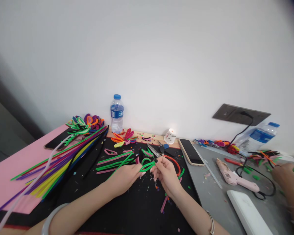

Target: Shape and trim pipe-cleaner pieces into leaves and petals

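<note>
The left hand (126, 178) and the right hand (165, 173) hold between them a green fuzzy loop (147, 167), each with its fingertips closed on one end. This loop is above the black mat (127, 213), near the scissors (154, 150). To the left lies a bundle of long coloured fuzzy stems (56, 166). On the right, a pink glue gun (236, 179) lies on the grey table (218, 205), near another person's hand (286, 178).

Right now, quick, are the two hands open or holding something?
Left hand: closed, pinching a looped green pipe cleaner.
Right hand: closed, pinching the same green pipe cleaner's other end.
</note>
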The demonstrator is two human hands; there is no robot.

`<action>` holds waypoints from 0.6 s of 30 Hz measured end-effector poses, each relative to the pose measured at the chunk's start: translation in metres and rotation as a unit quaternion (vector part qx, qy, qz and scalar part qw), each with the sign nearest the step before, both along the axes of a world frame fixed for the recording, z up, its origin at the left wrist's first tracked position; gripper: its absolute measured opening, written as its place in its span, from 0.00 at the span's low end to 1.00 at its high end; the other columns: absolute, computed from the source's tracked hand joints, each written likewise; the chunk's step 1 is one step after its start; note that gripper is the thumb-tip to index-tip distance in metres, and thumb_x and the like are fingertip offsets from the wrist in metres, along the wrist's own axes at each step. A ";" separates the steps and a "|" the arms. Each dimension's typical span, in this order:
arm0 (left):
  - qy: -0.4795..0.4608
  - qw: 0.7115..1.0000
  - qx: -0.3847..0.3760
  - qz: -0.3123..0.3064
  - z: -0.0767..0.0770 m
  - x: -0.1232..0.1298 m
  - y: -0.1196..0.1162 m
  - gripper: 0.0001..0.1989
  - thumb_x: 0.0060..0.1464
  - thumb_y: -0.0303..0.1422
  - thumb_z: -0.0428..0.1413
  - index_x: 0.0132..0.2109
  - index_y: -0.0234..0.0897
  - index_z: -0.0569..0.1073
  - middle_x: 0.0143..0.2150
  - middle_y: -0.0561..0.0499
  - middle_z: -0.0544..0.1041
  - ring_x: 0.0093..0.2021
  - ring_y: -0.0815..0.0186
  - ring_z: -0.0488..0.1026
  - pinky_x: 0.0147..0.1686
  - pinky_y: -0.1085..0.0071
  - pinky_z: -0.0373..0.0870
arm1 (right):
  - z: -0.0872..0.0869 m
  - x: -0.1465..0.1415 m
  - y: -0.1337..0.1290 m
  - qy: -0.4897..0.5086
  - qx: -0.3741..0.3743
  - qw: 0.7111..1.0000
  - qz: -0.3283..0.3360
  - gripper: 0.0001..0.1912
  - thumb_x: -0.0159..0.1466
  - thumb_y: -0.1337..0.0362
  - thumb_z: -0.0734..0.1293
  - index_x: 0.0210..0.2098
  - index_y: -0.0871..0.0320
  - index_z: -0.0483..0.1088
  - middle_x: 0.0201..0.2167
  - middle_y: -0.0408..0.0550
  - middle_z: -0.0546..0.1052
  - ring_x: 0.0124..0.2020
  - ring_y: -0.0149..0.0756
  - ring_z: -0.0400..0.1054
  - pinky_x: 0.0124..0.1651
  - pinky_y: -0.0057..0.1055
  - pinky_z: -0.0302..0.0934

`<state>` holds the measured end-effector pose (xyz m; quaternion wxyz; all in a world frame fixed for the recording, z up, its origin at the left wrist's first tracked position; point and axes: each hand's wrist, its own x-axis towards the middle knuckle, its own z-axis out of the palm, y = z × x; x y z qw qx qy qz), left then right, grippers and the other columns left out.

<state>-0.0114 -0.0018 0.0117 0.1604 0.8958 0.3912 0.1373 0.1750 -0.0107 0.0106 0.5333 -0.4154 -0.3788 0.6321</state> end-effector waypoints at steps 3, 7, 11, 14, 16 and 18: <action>-0.001 0.999 0.045 -0.015 -0.004 -0.002 0.003 0.12 0.64 0.29 0.40 0.36 0.36 0.67 0.30 0.50 0.74 0.31 0.65 0.74 0.29 0.74 0.64 | -0.001 0.000 0.000 0.013 0.000 1.000 0.006 0.14 0.56 0.57 0.69 0.25 0.58 0.61 0.19 0.43 0.76 0.14 0.25 0.62 0.17 0.20 0.57; -0.020 0.997 0.076 -0.025 -0.005 -0.003 0.006 0.14 0.64 0.28 0.40 0.33 0.36 0.66 0.28 0.52 0.72 0.29 0.67 0.72 0.28 0.75 0.63 | 0.000 0.000 0.000 0.019 -0.005 1.000 0.002 0.15 0.55 0.57 0.70 0.25 0.58 0.61 0.19 0.43 0.75 0.14 0.24 0.61 0.16 0.20 0.56; -0.030 0.997 0.071 -0.016 -0.005 -0.002 0.007 0.14 0.64 0.28 0.39 0.33 0.36 0.66 0.28 0.51 0.73 0.29 0.66 0.72 0.29 0.74 0.64 | 0.001 0.000 0.001 0.019 -0.005 1.000 0.000 0.15 0.55 0.57 0.70 0.25 0.58 0.61 0.19 0.42 0.75 0.14 0.23 0.61 0.16 0.19 0.55; -0.048 0.996 0.070 -0.017 -0.004 -0.003 0.008 0.14 0.63 0.28 0.40 0.34 0.36 0.67 0.29 0.50 0.73 0.31 0.65 0.73 0.30 0.73 0.66 | 0.001 0.000 0.000 0.022 -0.008 1.000 0.000 0.15 0.55 0.57 0.70 0.25 0.57 0.60 0.19 0.42 0.75 0.14 0.23 0.60 0.16 0.19 0.55; -0.070 0.995 0.072 -0.006 -0.005 -0.005 0.009 0.13 0.63 0.28 0.40 0.35 0.36 0.68 0.30 0.50 0.74 0.32 0.65 0.73 0.33 0.73 0.67 | 0.000 0.000 0.000 0.026 -0.009 1.000 0.000 0.15 0.55 0.56 0.70 0.25 0.57 0.60 0.19 0.41 0.74 0.13 0.24 0.60 0.15 0.20 0.54; -0.088 0.993 0.074 0.006 -0.005 -0.006 0.010 0.13 0.62 0.27 0.41 0.36 0.36 0.69 0.31 0.49 0.74 0.33 0.65 0.73 0.35 0.72 0.68 | 0.000 -0.001 -0.001 0.028 -0.008 1.000 0.002 0.15 0.55 0.56 0.70 0.25 0.56 0.59 0.19 0.41 0.74 0.13 0.24 0.60 0.15 0.20 0.54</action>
